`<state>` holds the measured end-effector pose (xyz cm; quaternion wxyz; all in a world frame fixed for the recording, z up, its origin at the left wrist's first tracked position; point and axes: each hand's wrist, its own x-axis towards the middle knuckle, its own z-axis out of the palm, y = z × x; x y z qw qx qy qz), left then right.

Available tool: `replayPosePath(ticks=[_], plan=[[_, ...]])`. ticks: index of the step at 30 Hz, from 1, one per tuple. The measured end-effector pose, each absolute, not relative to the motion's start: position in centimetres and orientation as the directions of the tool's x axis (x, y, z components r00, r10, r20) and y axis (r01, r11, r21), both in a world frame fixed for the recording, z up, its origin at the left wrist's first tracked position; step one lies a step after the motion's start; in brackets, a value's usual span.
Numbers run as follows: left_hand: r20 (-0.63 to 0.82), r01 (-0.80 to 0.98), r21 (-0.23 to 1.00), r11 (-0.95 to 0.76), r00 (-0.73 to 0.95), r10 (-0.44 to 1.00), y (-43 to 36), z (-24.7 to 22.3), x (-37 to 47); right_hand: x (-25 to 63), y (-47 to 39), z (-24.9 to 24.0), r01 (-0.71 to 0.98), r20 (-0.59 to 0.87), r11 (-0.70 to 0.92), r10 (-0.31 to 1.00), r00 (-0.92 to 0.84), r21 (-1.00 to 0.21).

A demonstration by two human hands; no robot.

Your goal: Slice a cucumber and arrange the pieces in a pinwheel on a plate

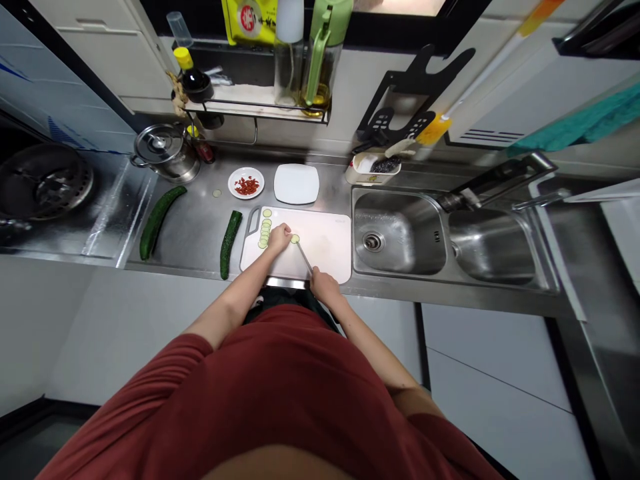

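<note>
My right hand (326, 288) is wrapped round the handle of a knife (304, 256), its thin blade angled up and left over the white cutting board (325, 240). At the blade's tip lies a round cucumber slice (295, 239). My left hand (279, 237) is just left of that slice, fingers curled in and pressed together; what they hold, if anything, is hidden. A column of overlapping cucumber slices (265, 235) runs along the board's left side. Off the board to the left rests a cut length of cucumber (231, 244).
A whole cucumber (161, 221) lies farther left, below a lidded steel pot (167, 152). Behind the board are a plate of red pieces (247, 185) and a white square plate (296, 184). A double sink (400, 230) borders the board's right; a wok (45, 180) is far left.
</note>
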<state>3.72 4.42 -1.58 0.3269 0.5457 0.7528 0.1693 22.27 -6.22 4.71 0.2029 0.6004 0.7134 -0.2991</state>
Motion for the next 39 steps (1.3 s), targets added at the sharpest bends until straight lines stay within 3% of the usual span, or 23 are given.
replayPosePath(ticks=[39], plan=[[-0.323, 0.715, 0.601, 0.356, -0.19, 0.927, 4.7, -1.8, 3.7, 23.0, -7.0, 4.9, 0.976, -0.622, 0.107, 0.756, -0.204, -0.19]])
